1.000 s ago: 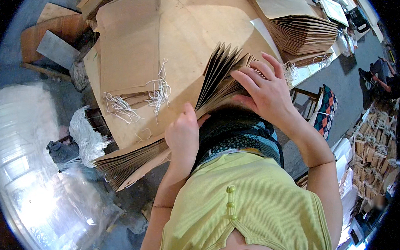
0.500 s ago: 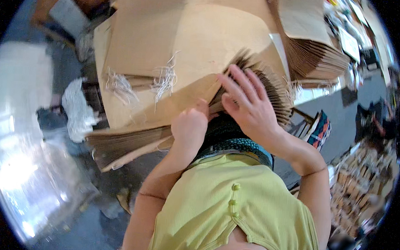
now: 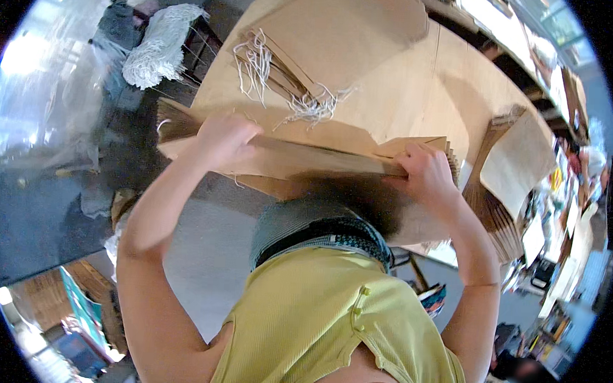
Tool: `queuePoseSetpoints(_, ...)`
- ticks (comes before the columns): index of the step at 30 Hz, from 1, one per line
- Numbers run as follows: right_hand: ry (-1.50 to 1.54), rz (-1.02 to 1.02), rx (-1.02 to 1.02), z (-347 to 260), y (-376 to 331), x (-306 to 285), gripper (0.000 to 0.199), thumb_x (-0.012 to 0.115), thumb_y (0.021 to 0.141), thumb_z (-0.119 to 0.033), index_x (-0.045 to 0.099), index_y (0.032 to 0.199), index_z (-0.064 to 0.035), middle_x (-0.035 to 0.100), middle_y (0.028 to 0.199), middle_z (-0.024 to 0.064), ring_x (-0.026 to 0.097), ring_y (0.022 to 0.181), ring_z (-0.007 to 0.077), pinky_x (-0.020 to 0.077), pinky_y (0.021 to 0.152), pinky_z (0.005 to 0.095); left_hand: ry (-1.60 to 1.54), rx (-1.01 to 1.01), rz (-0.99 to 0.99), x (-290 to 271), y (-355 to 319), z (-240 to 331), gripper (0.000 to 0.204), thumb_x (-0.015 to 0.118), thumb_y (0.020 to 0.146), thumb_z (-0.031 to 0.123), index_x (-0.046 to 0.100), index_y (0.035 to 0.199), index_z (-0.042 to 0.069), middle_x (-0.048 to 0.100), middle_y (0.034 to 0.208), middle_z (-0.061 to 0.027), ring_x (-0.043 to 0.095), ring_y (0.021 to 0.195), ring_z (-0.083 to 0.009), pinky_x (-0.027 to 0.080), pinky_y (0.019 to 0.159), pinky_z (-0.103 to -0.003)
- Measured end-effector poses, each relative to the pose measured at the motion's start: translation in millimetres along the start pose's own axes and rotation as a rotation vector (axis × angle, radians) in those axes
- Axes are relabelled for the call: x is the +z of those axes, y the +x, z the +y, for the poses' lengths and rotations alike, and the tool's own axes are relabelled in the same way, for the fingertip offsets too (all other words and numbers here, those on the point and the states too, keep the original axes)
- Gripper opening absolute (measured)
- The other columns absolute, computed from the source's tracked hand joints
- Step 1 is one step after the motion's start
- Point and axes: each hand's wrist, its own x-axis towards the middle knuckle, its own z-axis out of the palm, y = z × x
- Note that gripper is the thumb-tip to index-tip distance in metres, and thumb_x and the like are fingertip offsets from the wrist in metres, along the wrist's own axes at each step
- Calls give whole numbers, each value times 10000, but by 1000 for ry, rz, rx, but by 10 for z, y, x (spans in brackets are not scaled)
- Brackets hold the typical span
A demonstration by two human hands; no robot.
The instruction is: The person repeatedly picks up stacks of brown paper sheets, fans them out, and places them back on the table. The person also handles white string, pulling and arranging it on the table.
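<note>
Seen from above, as the wearer looks down past their own chest, a pale wooden table (image 3: pixel 454 78) with a rounded far edge takes up most of the upper half. Below it is the wearer's sleeveless yellow-green top (image 3: pixel 299 323), fastened with small knotted buttons. Across the near edge of the table, just in front of the wearer's waist, stretches a long brown paper bundle (image 3: pixel 315 161) of many folded layers; its left end sticks out beyond the table's corner, and its layered edges show at both ends. Beyond it, a flat stack of brown paper (image 3: pixel 356 38) lies on the table. Shiny translucent plastic sheeting (image 3: pixel 41 94) fills the far left. On the right side of the table sits a fanned stack of brown paper (image 3: pixel 517 164), its pleats spreading toward the wearer. At the waist is a dark patterned garment (image 3: pixel 328 238). Off the table's left side rests a thick hank of white strands (image 3: pixel 163 49), with dark grey cloth (image 3: pixel 118 23) next to it. Both hands are closed on the bundle, well apart: the left hand (image 3: pixel 227 137) is clamped near its left end, fingertips hidden, and the right hand (image 3: pixel 427 173) pinches near its right end, fingers curled. Smallest are two tufts of white string (image 3: pixel 255 67) hanging from the flat stack's near edge.
</note>
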Motion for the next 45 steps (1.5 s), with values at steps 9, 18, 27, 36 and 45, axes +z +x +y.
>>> queuePoseSetpoints(9, -269, 557, -9, 117, -83, -451, 192, 711, 719, -257, 666, 774, -79, 543, 758, 77, 614, 765, 262, 528, 704, 391, 332, -128, 375, -444, -199, 332, 256, 620, 788, 151, 646, 1043, 150, 667, 963, -75, 665, 837, -251, 533, 683, -383)
queuePoseSetpoints(18, 3, -123, 341, -307, -920, 2130, 238, 566, 804, -159, 625, 1004, -45, 618, 902, 69, 605, 960, 231, 473, 906, 390, -236, -51, -192, 3073, -490, 490, 424, 534, 825, 26, 581, 1241, 91, 547, 1325, -128, 483, 1264, -302, 404, 1035, -413)
queuePoseSetpoints(27, -75, 370, 913, 86, -422, 1765, 505, 554, 819, -158, 520, 1322, -195, 439, 1402, 162, 375, 1336, 296, 311, 1096, 445, -248, -41, 135, 1622, 933, 394, 483, 602, 881, 168, 497, 1350, 121, 423, 1429, -138, 391, 1316, -354, 355, 1069, -444)
queuePoseSetpoints(36, 246, 640, 901, 793, -879, 2313, 586, 570, 760, -143, 519, 1341, -195, 429, 1399, 190, 494, 1229, 353, 455, 985, 431, -226, 786, 302, 1442, 3822, 2401, 461, 563, 895, 276, 503, 1322, 114, 420, 1440, -107, 355, 1352, -306, 251, 1134, -455)
queuePoseSetpoints(45, 361, 578, 953, 1098, -967, 2752, 638, 536, 714, -192, 506, 1351, -195, 417, 1428, 164, 498, 1234, 344, 451, 976, 421, -298, 780, 149, 2263, 4328, 2518, 500, 552, 855, 342, 510, 1273, 71, 483, 1353, -106, 392, 1314, -284, 256, 1118, -449)
